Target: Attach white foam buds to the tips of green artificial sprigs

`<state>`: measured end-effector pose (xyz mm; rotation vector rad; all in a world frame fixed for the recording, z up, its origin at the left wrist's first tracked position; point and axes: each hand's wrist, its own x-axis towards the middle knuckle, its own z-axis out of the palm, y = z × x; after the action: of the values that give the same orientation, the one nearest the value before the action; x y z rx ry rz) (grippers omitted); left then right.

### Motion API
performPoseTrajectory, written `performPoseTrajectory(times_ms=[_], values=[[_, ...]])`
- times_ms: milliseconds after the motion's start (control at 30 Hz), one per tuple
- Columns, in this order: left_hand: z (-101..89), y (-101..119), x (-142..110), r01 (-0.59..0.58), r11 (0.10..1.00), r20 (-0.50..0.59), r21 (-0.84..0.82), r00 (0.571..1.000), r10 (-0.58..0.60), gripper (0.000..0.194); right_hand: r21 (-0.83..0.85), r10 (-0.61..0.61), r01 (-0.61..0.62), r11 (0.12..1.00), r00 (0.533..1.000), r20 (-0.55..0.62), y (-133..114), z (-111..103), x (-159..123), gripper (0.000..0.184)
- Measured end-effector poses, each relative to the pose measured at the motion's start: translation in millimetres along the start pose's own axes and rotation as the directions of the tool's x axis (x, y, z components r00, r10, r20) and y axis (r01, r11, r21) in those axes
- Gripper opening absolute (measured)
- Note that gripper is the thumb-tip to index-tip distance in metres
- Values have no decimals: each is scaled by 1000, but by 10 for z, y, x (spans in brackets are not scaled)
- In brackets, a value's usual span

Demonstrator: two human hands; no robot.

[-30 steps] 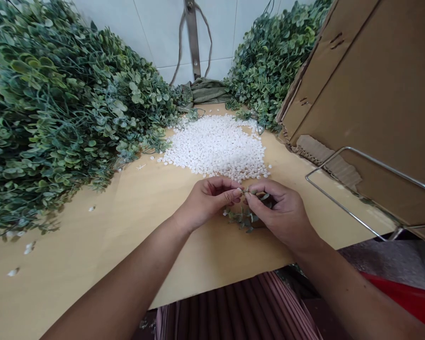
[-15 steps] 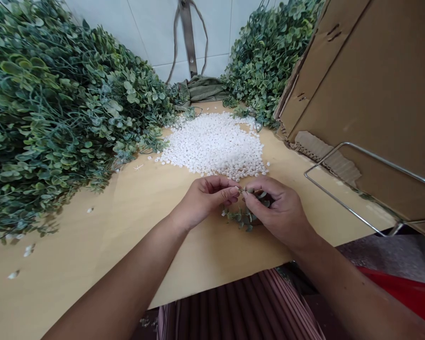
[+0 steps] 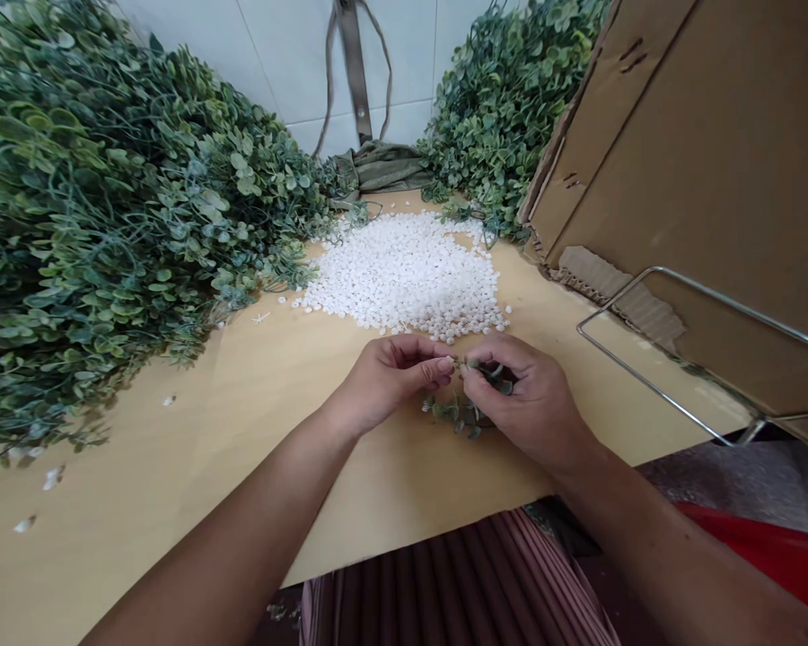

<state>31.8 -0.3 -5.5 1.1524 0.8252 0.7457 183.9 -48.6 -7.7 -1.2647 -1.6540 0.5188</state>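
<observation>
My right hand point(image 3: 535, 399) is closed on a sprig of green leaves point(image 3: 468, 414), pinching its stem between thumb and forefinger. The sprig's leafy part hangs below the fingers, just above or on the table; which of the two I cannot tell. Close against it, my left hand point(image 3: 394, 372) has thumb and forefinger pressed together at the stem's tip. Whatever is in that pinch is too small and hidden to name. Just beyond both hands spreads a pile of small white pieces point(image 3: 404, 274) on the tan tabletop point(image 3: 256, 449).
A large heap of leafy greenery point(image 3: 121, 224) covers the left side, with another bunch point(image 3: 505, 117) at back right. A cardboard box point(image 3: 700, 161) and a bent metal wire frame point(image 3: 666, 386) stand on the right. Green cloth point(image 3: 387, 168) lies at the wall.
Both hands stay together in almost the same place, with only a slight shift of the fingers at the stem. The view has moved very slightly.
</observation>
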Motion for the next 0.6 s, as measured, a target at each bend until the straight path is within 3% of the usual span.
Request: performPoseTrajectory(times_ms=[600], values=[[-1,-20,20,0,997,-52,-75,999,-4,22,56,2,-4,998,1000,28,14,36,-8,12]])
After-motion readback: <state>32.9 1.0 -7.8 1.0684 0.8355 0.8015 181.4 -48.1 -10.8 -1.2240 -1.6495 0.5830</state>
